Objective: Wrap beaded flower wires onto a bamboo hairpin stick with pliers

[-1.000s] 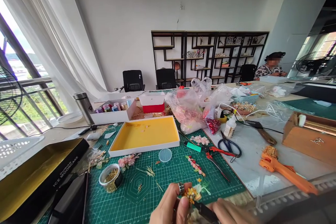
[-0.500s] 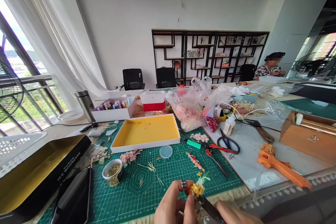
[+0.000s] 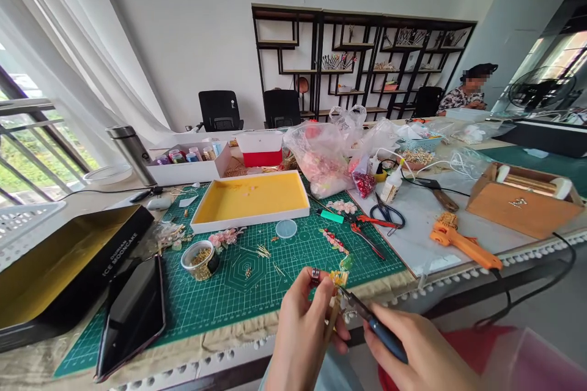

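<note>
My left hand (image 3: 302,333) pinches a small yellow beaded flower ornament (image 3: 339,280) mounted on a slim pale stick, with a metal ring on one finger. My right hand (image 3: 415,342) grips blue-handled pliers (image 3: 383,333). The pliers' thin steel jaws reach up to the base of the ornament and touch it there. Fingers hide part of the stick, and the exact grip of the jaws is too small to make out.
A green cutting mat (image 3: 243,275) holds a yellow tray (image 3: 250,200), a jar of gold beads (image 3: 199,259) and pink flower pieces. A black phone (image 3: 132,317) lies at its left. Scissors, bags and a wooden box (image 3: 523,201) stand to the right; a person (image 3: 463,98) sits far back.
The view has tipped downward, bringing the table's front edge into sight. Both hands sit lower in the frame, and the pliers' blue handle now shows. The ornament stays in my left hand.
</note>
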A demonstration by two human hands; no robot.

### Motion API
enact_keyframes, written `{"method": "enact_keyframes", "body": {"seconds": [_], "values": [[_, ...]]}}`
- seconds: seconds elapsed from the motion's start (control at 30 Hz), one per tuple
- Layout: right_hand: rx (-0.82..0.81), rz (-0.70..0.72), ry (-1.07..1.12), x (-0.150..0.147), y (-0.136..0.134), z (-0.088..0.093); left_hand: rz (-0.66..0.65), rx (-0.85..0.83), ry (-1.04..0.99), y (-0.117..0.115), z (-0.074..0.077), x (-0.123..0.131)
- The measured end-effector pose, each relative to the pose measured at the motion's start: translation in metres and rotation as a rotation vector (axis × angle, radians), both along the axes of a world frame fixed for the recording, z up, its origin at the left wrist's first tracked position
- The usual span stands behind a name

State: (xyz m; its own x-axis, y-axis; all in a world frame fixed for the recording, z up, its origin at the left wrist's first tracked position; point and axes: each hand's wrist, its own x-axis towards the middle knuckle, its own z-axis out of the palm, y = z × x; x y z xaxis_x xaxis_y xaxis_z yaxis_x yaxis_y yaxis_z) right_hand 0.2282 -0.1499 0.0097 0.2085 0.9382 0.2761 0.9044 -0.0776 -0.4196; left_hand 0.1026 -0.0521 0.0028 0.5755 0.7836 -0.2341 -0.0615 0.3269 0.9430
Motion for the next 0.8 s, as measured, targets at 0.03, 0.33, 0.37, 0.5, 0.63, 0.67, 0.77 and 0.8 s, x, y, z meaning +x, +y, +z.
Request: {"method": "enact_keyframes", "body": {"seconds": [0.03, 0.33, 0.37, 0.5, 0.63, 0.67, 0.77, 0.8], "values": [[-0.007, 0.004, 0.005, 0.0, 0.0, 0.001, -0.007, 0.002, 0.004, -0.001, -0.001, -0.001], [0.099, 0.002, -0.215, -0.007, -0.008, -0.004, -0.003, 0.146, 0.076, 0.0, -0.013, 0.004], [0.104, -0.009, -0.261, -0.007, -0.008, -0.006, -0.009, 0.139, 0.074, 0.001, -0.014, 0.006], [0.162, -0.028, -0.412, -0.007, -0.008, -0.01, 0.007, 0.084, 0.012, 0.001, -0.016, 0.009], [0.197, -0.041, -0.474, -0.004, -0.008, -0.012, 0.002, 0.016, -0.017, -0.001, -0.014, 0.009], [0.186, -0.038, -0.476, -0.003, -0.009, -0.013, 0.003, 0.0, -0.018, -0.002, -0.013, 0.009], [0.083, -0.045, -0.455, -0.004, -0.013, -0.011, 0.015, -0.022, -0.055, -0.004, -0.01, 0.008], [0.045, -0.054, -0.447, -0.005, -0.014, -0.009, 0.017, -0.026, -0.074, -0.005, -0.009, 0.008]]}}
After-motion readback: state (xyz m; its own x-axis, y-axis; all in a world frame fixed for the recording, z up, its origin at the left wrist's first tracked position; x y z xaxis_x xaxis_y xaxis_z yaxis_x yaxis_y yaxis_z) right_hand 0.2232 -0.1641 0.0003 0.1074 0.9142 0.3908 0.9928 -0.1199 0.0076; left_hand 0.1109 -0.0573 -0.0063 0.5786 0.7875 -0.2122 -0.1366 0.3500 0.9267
